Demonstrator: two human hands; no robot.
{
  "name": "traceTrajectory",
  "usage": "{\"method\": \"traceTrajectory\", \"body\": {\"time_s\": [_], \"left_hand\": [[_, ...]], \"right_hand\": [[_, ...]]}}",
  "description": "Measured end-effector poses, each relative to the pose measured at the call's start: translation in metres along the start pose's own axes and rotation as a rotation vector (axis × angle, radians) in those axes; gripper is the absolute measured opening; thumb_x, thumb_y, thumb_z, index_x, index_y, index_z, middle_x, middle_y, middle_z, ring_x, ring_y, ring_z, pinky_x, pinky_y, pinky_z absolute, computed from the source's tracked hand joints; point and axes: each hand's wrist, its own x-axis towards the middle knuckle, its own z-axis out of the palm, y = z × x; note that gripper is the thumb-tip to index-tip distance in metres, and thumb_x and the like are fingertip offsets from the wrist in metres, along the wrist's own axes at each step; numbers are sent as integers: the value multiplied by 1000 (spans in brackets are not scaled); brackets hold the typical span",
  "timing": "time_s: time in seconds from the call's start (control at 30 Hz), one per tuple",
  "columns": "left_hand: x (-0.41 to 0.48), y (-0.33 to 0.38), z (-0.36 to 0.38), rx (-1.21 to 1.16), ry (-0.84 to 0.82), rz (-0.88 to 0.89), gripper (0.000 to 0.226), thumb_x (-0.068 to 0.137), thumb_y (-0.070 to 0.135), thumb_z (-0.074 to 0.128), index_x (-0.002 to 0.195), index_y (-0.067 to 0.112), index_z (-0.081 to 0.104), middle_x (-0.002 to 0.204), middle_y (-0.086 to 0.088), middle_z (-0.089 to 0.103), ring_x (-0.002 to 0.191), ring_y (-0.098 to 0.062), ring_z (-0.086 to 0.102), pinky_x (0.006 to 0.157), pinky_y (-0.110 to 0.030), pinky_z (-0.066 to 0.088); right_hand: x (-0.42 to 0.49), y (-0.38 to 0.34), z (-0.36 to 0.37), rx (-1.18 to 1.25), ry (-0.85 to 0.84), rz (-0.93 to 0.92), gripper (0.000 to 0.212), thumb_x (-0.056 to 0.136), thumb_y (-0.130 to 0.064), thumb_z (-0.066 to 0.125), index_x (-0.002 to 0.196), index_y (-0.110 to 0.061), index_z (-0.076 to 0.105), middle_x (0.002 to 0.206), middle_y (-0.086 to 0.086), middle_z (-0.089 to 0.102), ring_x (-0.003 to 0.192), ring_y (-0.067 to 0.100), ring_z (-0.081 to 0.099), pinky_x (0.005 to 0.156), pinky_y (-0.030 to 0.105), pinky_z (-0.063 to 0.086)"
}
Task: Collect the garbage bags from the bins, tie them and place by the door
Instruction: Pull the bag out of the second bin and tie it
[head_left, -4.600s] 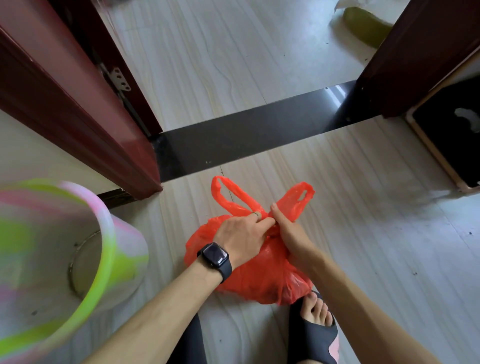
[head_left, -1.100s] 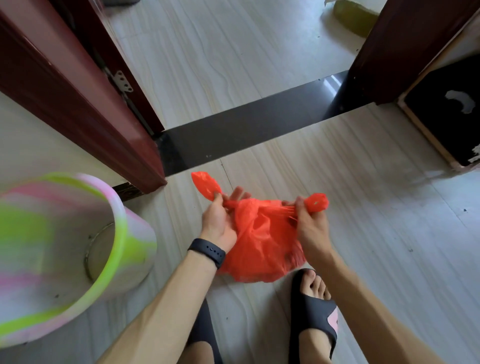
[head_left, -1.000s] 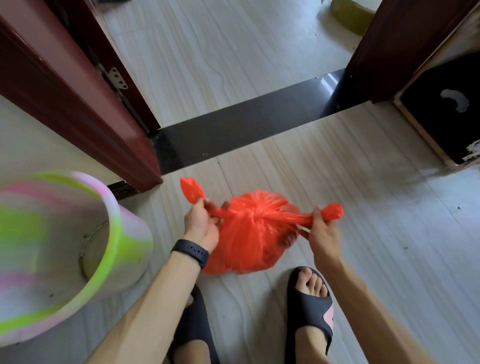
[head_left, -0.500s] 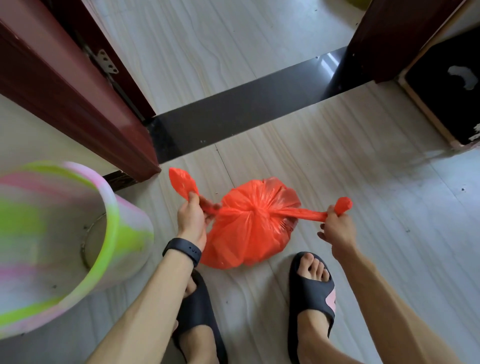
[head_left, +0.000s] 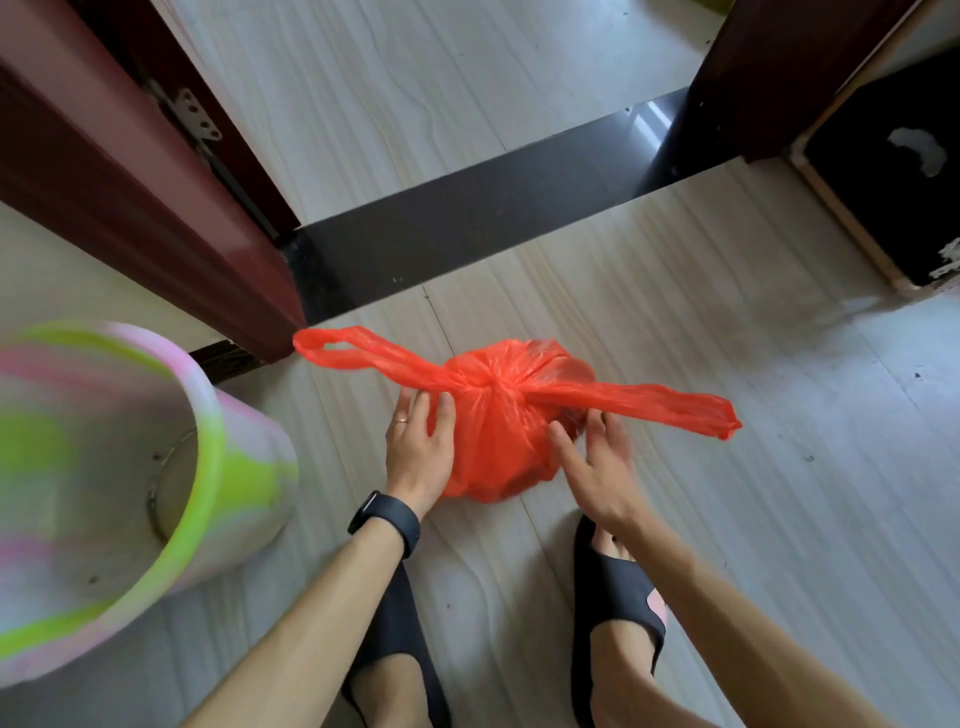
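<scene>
**Knotted red bag on the floor between two open hands**

A red garbage bag (head_left: 498, 436) sits on the pale floor (head_left: 727, 415), its top drawn into a knot with two handle loops stretched out flat, one to the left and one to the right. The left hand (head_left: 418, 457) lies against the bag's left side, fingers (head_left: 447, 415) spread wide and straight, gripping nothing; the left loop runs just above the fingertips. The right hand (head_left: 597, 467) is at the bag's right side, fingers (head_left: 563, 447) also spread wide and empty, with the right loop passing over them. Whether these fingers touch the bag cannot be told.

A black watch (head_left: 387, 522) is on the left wrist. Two black sandals (head_left: 618, 597) stand on the floor below the hands. Left of the left fingers, well apart, stands a pink and green bin (head_left: 244, 457). Beyond the fingers a dark door sill (head_left: 467, 228) crosses the floor between the dark red door frames (head_left: 156, 208).
</scene>
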Motion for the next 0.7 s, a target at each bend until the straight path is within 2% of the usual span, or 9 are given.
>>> {"method": "traceTrajectory", "body": {"time_s": [0.07,0.13,0.17,0.23,0.27,0.33,0.43,0.53,0.7], "left_hand": [[2,6,4,66,13,46,51,102,45,40,143,15,49,158,-9,32,148,-22,24,122,-36,18],[6,17,6,92,91,159,42,101,39,46,129,11,60,141,-10,54,135,-25,44,114,-37,32],[6,22,7,82,135,204,36,100,37,50,121,11,63,129,-7,62,125,-24,53,108,-34,38],[6,34,10,49,165,251,28,99,35,53,116,17,66,117,1,69,112,-19,61,95,-26,43],[5,39,12,42,145,266,27,98,36,54,118,22,65,114,4,70,109,-15,62,91,-23,44],[6,44,18,7,91,263,31,97,38,55,126,30,61,113,9,70,106,-8,63,90,-21,45],[11,46,22,-62,6,188,40,95,38,59,134,26,59,116,4,71,108,-11,64,96,-25,46],[11,40,28,83,-23,292,31,96,34,61,120,17,70,120,-2,70,115,-22,59,95,-20,40],[4,39,31,124,58,464,22,94,32,63,113,23,71,103,-1,72,98,-25,59,87,-34,46]], "right_hand": [[6,-13,8,-159,95,-108,46,104,-34,38,141,-7,43,144,18,43,133,36,37,114,45,27],[14,-26,12,-167,174,-226,35,103,-25,33,120,-7,59,132,17,55,124,38,45,107,51,34],[18,-33,10,-64,211,-223,30,103,-23,35,103,-12,63,116,8,63,113,34,51,100,51,39],[29,-43,6,109,249,-165,32,103,-26,41,73,-29,51,76,-15,58,85,25,52,76,44,42],[32,-47,7,137,244,-135,36,102,-30,42,66,-29,45,65,-15,54,75,22,49,68,39,38],[38,-51,8,192,232,-76,37,100,-36,47,66,-24,53,58,-8,56,65,18,51,61,34,36],[42,-52,6,348,188,70,31,97,-38,56,76,-20,68,65,-4,68,58,7,57,60,31,45],[44,-50,4,366,116,188,38,96,-39,59,69,-14,69,60,0,65,54,10,51,56,32,42],[48,-57,0,480,94,381,34,87,-18,55,53,-20,62,49,-8,57,53,16,47,55,31,36]]}}
